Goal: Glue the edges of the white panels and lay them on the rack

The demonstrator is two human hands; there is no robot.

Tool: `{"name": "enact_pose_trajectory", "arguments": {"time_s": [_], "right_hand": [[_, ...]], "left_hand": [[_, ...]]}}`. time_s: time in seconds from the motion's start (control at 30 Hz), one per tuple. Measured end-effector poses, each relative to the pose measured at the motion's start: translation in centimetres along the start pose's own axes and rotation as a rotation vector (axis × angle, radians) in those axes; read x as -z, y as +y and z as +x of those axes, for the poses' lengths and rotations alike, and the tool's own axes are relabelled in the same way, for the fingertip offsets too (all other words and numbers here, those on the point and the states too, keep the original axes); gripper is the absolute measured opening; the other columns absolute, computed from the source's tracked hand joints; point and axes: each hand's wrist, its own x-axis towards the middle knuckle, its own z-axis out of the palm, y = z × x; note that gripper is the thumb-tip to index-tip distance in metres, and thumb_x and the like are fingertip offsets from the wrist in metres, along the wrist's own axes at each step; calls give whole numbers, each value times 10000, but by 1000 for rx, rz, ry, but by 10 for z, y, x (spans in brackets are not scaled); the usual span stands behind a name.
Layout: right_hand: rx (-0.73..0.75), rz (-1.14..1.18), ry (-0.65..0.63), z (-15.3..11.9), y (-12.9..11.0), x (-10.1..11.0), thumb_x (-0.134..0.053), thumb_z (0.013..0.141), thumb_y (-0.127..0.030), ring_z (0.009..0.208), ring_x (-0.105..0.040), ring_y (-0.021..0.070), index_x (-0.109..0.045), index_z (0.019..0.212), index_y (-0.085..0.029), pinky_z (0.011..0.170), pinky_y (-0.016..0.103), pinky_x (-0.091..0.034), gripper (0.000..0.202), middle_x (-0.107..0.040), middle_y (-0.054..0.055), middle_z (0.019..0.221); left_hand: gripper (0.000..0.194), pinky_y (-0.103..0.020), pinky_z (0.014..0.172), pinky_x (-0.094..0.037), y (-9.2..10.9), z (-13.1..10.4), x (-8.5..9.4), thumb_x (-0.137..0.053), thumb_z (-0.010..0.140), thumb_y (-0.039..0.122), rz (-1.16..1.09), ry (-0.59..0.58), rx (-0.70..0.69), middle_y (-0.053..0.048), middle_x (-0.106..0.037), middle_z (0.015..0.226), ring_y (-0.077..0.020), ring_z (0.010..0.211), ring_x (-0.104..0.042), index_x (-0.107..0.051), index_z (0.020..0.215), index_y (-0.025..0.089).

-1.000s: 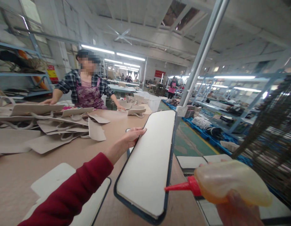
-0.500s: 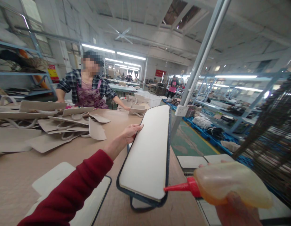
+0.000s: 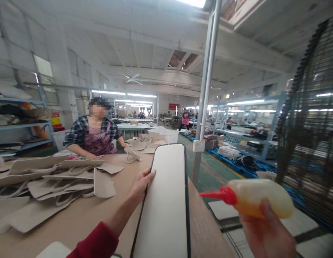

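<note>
A long white panel with a dark edge point(image 3: 168, 204) stands tilted over the brown table point(image 3: 123, 179). My left hand point(image 3: 142, 184) grips its left edge, thumb on the white face. To the right of the panel, my right hand point(image 3: 268, 229) is wrapped round a translucent squeeze bottle point(image 3: 263, 197) with yellowish liquid inside. The bottle's red nozzle point(image 3: 215, 194) points left and stands a little apart from the panel's right edge. The panel's lower end is cut off by the frame.
Beige pieces with handles point(image 3: 61, 179) lie piled at the left. Across the table a person in a purple apron point(image 3: 99, 141) holds a beige piece point(image 3: 132, 154). A metal post point(image 3: 206, 89) rises behind the table, and white panels point(image 3: 223, 209) lie at the lower right.
The view has tilted up. The red nozzle, earlier at the panel's lower right corner, is now apart from its edge. The person across has lifted a beige piece.
</note>
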Motion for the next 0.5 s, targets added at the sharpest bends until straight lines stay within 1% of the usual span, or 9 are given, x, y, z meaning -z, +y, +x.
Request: {"name": "enact_pose_trajectory", "arguments": {"time_s": [0.07,0.13,0.2,0.27,0.33,0.37,0.43,0.5], "right_hand": [[57,38,-29,14,-5,-16,-884,489,-388,902,-669,196,-704,958,-243,737,236,-576,522,-705,-2,946],[95,37,-48,26,-8,-25,-884,485,-370,925,-661,187,-704,932,-248,754,231,-570,497,-704,-15,934],[104,21,-82,35,-10,-28,-869,507,-359,984,-644,201,-702,914,-261,797,267,-569,450,-703,-10,964],[114,6,-111,41,-12,-28,-848,534,-352,1038,-626,227,-700,886,-287,858,335,-563,387,-703,-2,990],[128,-7,-129,44,-14,-28,-829,558,-356,1051,-620,248,-701,861,-309,896,391,-552,332,-705,3,992],[133,-13,-137,43,-14,-28,-826,567,-359,1043,-624,251,-703,858,-314,894,397,-552,320,-707,5,988],[137,-17,-153,35,-11,-27,-829,574,-367,994,-641,240,-707,865,-309,849,364,-568,321,-711,9,968],[119,-19,-166,22,-3,-24,-843,576,-354,909,-662,216,-710,888,-288,782,314,-581,346,-715,13,922]], "left_hand": [[439,-236,580,-494,-4,-9,2,-827,630,372,56,-55,-32,-67,-763,834,-189,680,-686,-716,976,125],[507,-248,632,-504,-9,-19,6,-813,641,425,124,-97,-60,-69,-765,908,-210,760,-696,-716,1047,138],[541,-268,679,-511,-11,-29,11,-777,686,452,189,-129,-64,-69,-759,983,-233,835,-699,-698,1132,156],[568,-291,703,-515,-13,-41,16,-750,717,461,233,-140,-40,-65,-751,1033,-255,883,-697,-670,1201,173],[587,-308,720,-517,-14,-52,20,-739,725,467,263,-123,-6,-62,-747,1054,-274,928,-691,-653,1234,187],[591,-314,729,-517,-14,-57,22,-742,719,472,276,-105,6,-62,-746,1057,-284,951,-686,-656,1232,190],[594,-324,754,-517,-15,-65,25,-756,695,478,298,-63,15,-68,-742,1074,-300,1003,-669,-674,1206,186],[585,-334,789,-513,-16,-70,27,-771,671,477,318,-19,1,-74,-735,1097,-312,1050,-649,-696,1168,178]]}}
